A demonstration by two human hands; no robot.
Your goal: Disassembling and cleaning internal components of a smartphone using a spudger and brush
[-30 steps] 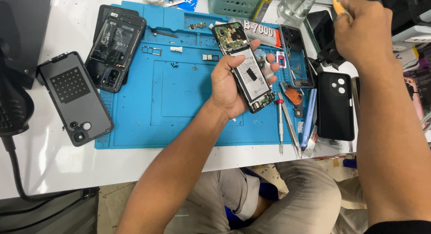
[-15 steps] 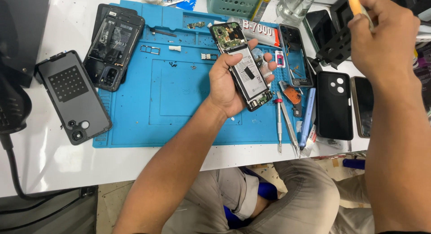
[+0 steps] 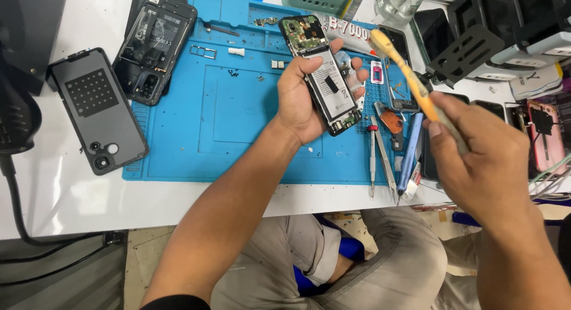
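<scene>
My left hand (image 3: 302,99) holds an opened phone (image 3: 323,72) with its back off, circuit board at the top and white battery showing, above the blue work mat (image 3: 238,119). My right hand (image 3: 482,161) grips a yellow-orange toothbrush (image 3: 407,78), held over the table's right side. The brush head points up-left, close to the phone's right edge but apart from it.
A grey phone back cover (image 3: 98,110) lies left of the mat. A second opened phone (image 3: 156,48) rests at the mat's top left. Tweezers and a screwdriver (image 3: 380,158), a blue tool (image 3: 410,152), a glue tube (image 3: 351,33) and more phones (image 3: 544,134) crowd the right side.
My right hand came down from the far upper right toward the phone, bringing the toothbrush near it. The left hand kept the phone in about the same place.
</scene>
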